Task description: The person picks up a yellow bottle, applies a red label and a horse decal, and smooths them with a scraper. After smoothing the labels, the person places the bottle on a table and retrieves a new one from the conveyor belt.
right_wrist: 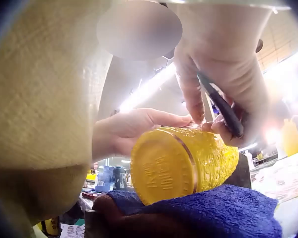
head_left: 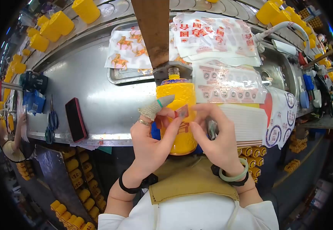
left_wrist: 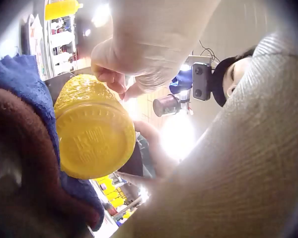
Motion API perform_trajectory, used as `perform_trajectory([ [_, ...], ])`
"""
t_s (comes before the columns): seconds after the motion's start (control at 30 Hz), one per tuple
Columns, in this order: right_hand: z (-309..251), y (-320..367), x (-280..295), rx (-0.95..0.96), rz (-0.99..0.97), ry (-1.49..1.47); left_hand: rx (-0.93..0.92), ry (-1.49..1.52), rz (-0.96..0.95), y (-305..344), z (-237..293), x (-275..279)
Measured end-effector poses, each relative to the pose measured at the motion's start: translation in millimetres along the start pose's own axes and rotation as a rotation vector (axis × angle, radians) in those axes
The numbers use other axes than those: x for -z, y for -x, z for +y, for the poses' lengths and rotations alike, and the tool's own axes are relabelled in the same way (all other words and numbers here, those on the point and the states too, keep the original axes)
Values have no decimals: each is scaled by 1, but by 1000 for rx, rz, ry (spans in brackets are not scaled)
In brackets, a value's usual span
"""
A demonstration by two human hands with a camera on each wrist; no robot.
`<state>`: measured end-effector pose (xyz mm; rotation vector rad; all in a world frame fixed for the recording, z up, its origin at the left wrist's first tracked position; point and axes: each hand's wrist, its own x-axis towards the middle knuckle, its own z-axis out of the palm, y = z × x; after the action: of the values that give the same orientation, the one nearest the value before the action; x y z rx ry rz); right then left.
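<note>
Between its thumb and a finger, the left hand [head_left: 149, 140] pinches a small, thin, reddish film piece [head_left: 182, 111]. The right hand [head_left: 220, 140] curls its fingers round a slim dark tool [right_wrist: 221, 105]. Below both, a glossy, pebbled yellow cylindrical bottle [head_left: 181, 142] lies on fuzzy blue cloth [right_wrist: 223, 214], neck pointing far.
</note>
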<state>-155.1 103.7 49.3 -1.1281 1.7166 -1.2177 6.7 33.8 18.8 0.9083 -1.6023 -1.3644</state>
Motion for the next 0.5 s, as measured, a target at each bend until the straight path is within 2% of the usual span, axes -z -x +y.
perform_trajectory([
  [0.2, 8, 0, -1, 14, 16, 2, 3, -112, -6, -3, -5, 3],
  [0.3, 7, -1, 2, -61, 9, -48, -24, -133, 3, -5, -8, 2],
  [0.5, 14, 0, -1, 35, -7, 61, -26, -98, 0, -5, -6, 2],
])
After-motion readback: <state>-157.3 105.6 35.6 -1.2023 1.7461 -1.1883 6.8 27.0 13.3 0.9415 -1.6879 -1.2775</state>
